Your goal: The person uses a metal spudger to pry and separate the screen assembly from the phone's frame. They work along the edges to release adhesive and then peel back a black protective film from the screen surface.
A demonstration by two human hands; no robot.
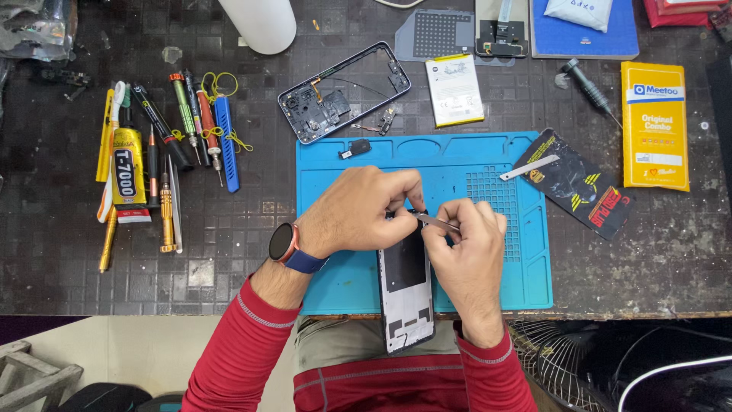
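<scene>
Right now your right hand (467, 244) pinches metal tweezers (436, 221), tips pointing left at the phone panel's (406, 294) top end; your left hand (358, 210) clamps that end, its long axis running off the counter's near edge.

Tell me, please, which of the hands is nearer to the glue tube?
Left. The left hand is on the phone at mat centre, on the side of the glue tube; the right hand lies beyond it, holding tweezers.

Matt blue rubbery mat (335, 191) on a worn, dark, gridded tabletop (229, 252); glossy phone panel (406, 290); bright metal tweezers (436, 222); ribbed red cloth sleeves (236, 351); shiny yellow paper packet (654, 126).
</scene>
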